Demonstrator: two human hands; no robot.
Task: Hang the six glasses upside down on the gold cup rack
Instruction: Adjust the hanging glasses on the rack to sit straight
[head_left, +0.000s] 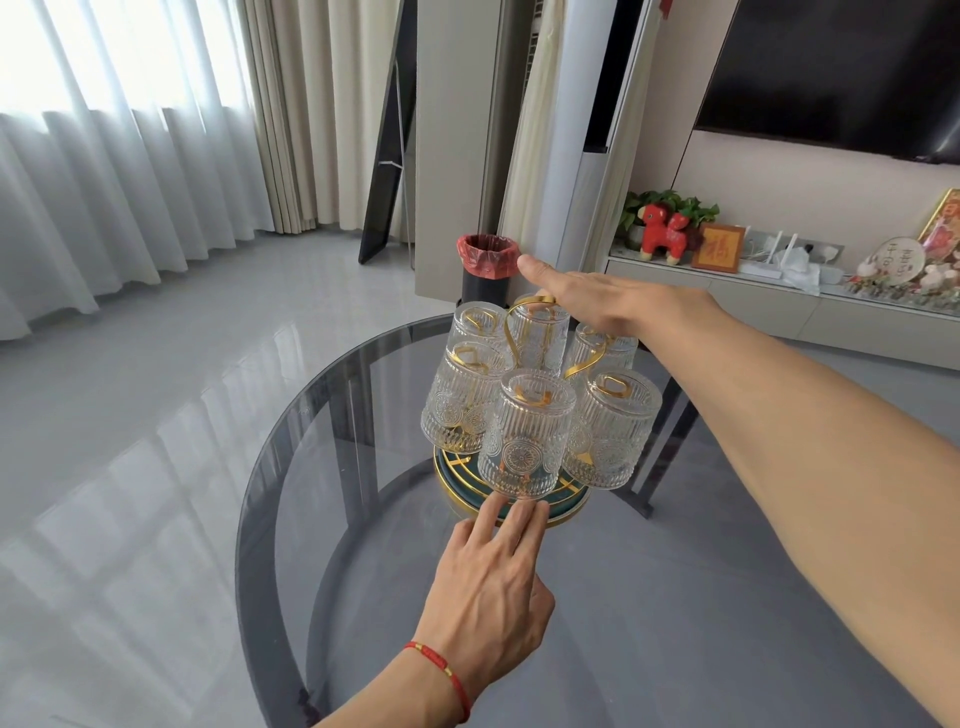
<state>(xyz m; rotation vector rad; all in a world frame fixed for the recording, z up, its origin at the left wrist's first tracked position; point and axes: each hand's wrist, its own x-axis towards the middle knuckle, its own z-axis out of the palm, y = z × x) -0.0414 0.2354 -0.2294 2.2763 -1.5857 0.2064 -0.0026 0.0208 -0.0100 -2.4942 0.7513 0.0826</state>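
The gold cup rack (534, 304) stands on a round green and gold base (563, 508) in the middle of a dark glass table. Several ribbed clear glasses hang on it upside down; the nearest glass (524, 434) faces me, with others to its left (457, 400) and right (610, 431). My left hand (493, 582) lies below the base, fingers spread, fingertips touching the base's front rim under the nearest glass. My right hand (597, 299) reaches over the rack's top, flat and open, fingers hidden behind the rear glasses near the gold handle loop.
The round glass table (701, 597) extends toward me and to the right. Behind the rack on the floor is a black bin with a red bag (487, 260). A low cabinet with ornaments (779, 291) runs along the right wall.
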